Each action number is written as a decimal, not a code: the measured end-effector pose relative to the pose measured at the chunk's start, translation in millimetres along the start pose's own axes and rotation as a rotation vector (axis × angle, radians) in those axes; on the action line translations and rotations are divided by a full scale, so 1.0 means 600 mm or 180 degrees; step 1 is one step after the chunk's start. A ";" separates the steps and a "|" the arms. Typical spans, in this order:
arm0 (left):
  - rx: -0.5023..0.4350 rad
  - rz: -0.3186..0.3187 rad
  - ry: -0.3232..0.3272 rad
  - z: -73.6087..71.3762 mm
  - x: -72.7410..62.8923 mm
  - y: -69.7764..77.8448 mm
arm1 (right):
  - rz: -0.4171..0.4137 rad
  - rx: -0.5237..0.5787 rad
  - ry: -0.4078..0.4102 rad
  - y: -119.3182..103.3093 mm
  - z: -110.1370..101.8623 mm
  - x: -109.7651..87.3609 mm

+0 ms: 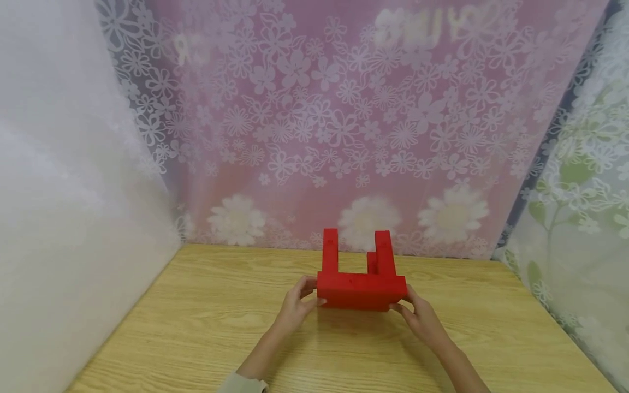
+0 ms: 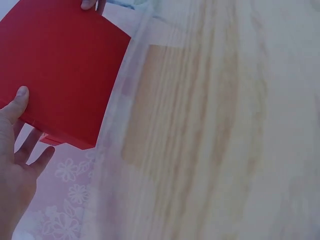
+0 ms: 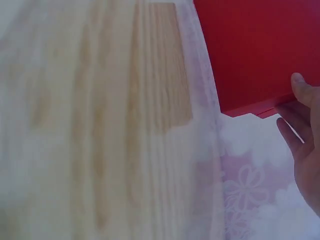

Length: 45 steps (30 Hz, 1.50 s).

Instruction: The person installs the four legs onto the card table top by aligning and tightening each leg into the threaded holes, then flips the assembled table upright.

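A red box-like object [image 1: 361, 295] is held up over the table between both hands. Its broad flat face is toward me, and two long red bars stick out from its far side, with a short red block beside the right bar. My left hand [image 1: 294, 307] grips its left end, the thumb on the near face and the fingers behind. At the right end, my right hand [image 1: 421, 317] pinches it the same way. In the left wrist view the smooth red panel [image 2: 65, 70] shows large, with the left thumb on it. The right wrist view shows the right hand [image 3: 307, 135] at its edge.
Below lies a light wood-grain table [image 1: 221, 305]. A pink curtain with white flowers [image 1: 314, 125] hangs along its back edge. White sheeting [image 1: 73, 191] closes the left side, and a green-leaf floral sheet [image 1: 580, 218] the right.
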<state>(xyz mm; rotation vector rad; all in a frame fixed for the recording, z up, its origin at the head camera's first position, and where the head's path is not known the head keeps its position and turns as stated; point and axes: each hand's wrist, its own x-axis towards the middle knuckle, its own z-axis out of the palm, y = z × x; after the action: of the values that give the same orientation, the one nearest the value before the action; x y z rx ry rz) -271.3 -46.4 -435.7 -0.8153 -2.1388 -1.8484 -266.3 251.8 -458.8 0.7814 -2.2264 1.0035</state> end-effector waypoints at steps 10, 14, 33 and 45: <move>-0.0182 -0.0059 0.0026 -0.010 -0.002 0.029 | 0.0132 0.0391 -0.0028 -0.040 -0.008 0.012; -0.0207 -0.0076 0.0091 -0.013 -0.004 0.042 | 0.0319 0.0489 -0.0089 -0.053 -0.011 0.014; -0.0161 -0.0403 0.0366 -0.023 -0.007 0.087 | 0.0953 0.1300 -0.0255 -0.099 -0.013 0.037; -0.0040 -0.0540 0.0528 -0.028 -0.008 0.104 | 0.1422 0.1472 -0.0405 -0.121 -0.019 0.046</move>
<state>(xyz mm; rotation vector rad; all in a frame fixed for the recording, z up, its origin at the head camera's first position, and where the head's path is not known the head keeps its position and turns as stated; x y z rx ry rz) -238.3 -59.9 -381.4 -0.4761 -2.1511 -1.9362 -231.0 213.3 -400.1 0.5484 -2.3626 1.7718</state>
